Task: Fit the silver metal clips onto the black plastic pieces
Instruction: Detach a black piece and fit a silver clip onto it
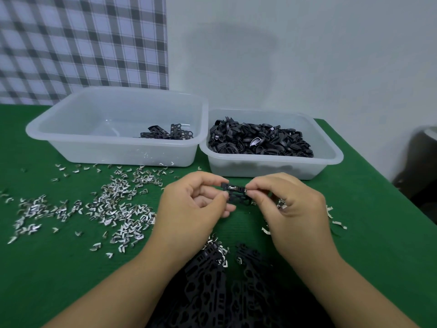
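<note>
Both your hands pinch one black plastic piece (236,195) just in front of the right tub (331,159); left hand (191,204) grips its left end, right hand (283,204) presses a silver clip (235,187) onto its top edge; its long axis runs left-right between your hands.

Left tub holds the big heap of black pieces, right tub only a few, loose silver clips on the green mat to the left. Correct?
Not quite: the tubs are swapped. In the head view the left tub holds only a few black pieces, and the right tub holds the big heap. The loose silver clips do lie on the green mat to the left.
</note>
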The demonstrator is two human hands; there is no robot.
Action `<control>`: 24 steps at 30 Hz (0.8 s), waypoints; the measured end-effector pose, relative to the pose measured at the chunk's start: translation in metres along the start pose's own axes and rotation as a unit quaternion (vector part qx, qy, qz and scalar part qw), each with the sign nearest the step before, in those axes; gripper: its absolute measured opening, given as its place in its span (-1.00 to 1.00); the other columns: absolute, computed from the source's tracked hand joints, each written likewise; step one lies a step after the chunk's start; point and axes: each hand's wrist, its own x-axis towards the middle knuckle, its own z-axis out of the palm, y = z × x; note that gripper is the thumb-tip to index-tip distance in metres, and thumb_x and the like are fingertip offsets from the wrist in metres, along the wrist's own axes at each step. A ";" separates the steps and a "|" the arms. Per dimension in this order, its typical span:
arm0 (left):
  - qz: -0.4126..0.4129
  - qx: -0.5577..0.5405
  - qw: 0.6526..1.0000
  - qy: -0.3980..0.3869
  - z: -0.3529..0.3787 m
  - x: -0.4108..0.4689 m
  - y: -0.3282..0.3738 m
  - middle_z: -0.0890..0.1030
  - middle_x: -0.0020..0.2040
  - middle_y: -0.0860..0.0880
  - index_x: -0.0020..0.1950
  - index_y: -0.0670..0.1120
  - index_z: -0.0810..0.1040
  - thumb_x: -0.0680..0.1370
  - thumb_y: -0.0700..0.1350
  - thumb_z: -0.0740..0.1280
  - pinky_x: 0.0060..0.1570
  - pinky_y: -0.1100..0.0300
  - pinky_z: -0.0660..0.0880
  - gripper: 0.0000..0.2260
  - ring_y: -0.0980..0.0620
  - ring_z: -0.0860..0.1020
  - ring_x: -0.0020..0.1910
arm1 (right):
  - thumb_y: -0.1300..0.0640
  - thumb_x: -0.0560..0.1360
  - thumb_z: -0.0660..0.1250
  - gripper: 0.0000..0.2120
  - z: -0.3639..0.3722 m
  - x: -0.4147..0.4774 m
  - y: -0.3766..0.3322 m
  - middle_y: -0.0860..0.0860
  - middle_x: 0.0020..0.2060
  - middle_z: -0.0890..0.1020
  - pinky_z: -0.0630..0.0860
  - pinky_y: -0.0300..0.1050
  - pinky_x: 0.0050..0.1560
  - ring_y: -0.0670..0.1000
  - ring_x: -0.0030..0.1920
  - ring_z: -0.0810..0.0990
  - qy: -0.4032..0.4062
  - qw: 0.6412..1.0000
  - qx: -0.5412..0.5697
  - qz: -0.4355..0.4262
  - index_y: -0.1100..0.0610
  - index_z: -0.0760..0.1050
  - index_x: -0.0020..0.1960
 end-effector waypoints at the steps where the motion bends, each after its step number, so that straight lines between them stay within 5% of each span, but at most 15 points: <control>1: -0.001 0.000 1.000 -0.003 0.000 0.000 0.000 0.67 -0.36 -0.10 -0.11 -0.09 0.61 0.46 -0.38 0.38 -0.32 0.30 0.57 -0.81 -0.01 0.69 -0.32 | 0.29 0.39 0.44 -0.88 0.001 0.000 0.001 -0.12 -0.23 0.59 0.44 -0.33 -0.09 -0.15 -0.17 0.54 -0.004 1.000 0.006 0.005 0.08 0.62 -0.16; 24: -0.021 -0.047 0.998 -0.034 0.000 -0.002 0.005 0.66 -0.38 -0.12 -0.15 -0.17 0.61 0.45 -0.41 0.37 -0.35 0.29 0.58 -0.85 -0.03 0.68 -0.35 | 0.22 0.40 0.42 -0.92 0.005 0.001 0.006 -0.17 -0.23 0.53 0.34 -0.34 -0.07 -0.10 -0.11 0.45 -0.025 0.999 0.014 0.019 0.06 0.58 -0.18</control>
